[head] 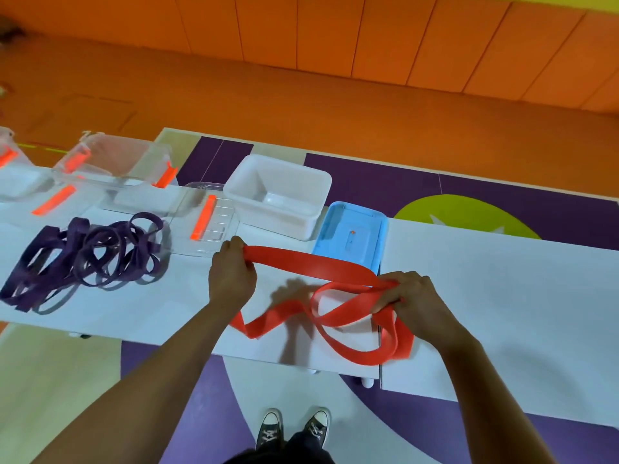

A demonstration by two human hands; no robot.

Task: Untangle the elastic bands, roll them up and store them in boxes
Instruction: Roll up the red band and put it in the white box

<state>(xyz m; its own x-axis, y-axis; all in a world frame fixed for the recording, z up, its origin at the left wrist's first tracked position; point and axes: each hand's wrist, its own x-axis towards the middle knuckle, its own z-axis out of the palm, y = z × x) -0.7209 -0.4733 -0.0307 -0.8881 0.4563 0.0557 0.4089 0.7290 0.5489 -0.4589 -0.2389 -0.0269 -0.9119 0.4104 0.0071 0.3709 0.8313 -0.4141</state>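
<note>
left hand (231, 279) and right hand (413, 296) both hold one red band (301, 261); one purple tangle (80, 236)

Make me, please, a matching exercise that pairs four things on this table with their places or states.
Things:
1. red band
2. purple bands
3. white box
4. blue tray

Places or states:
a. lying in a tangled heap at far left
b. open, with nothing in it
c. gripped by the left hand and the right hand
d. beside the white box, to its right

Pairs: 1-c, 2-a, 3-b, 4-d.
</note>
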